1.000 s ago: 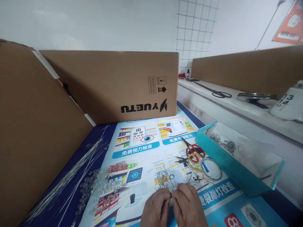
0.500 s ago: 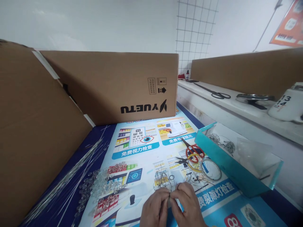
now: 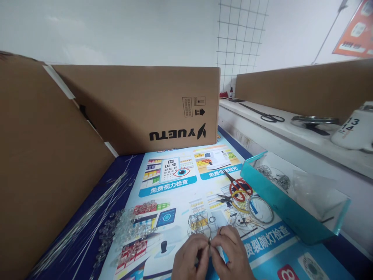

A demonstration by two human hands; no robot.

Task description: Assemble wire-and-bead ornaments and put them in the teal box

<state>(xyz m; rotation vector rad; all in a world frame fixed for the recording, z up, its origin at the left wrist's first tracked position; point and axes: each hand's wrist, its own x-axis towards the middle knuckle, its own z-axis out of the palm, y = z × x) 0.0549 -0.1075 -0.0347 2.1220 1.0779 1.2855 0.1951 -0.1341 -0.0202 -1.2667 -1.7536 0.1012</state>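
Observation:
At the bottom centre, my left hand point(image 3: 190, 256) and my right hand point(image 3: 230, 251) meet fingertip to fingertip, both pinching a small thin metal piece point(image 3: 210, 236) that looks like wire. A dark ring is on a finger of my right hand. Just beyond the fingertips lie a tangle of thin wire point(image 3: 198, 222) and a small ring point(image 3: 212, 219). Red-handled scissors point(image 3: 241, 189), a yellow-handled tool point(image 3: 239, 201) and a coil of wire point(image 3: 260, 210) rest to the right, past my right hand.
Clear beads point(image 3: 131, 229) and long thin wires point(image 3: 84, 221) lie on the left. A teal-edged box point(image 3: 288, 206) with wire pieces and a plastic bag stands right. Cardboard point(image 3: 140, 109) rises behind. A shelf point(image 3: 303, 136) holds scissors and a white mug point(image 3: 354, 130).
Both hands remain together, with their fingertips shifted only slightly around the small piece. The whole view has moved a little.

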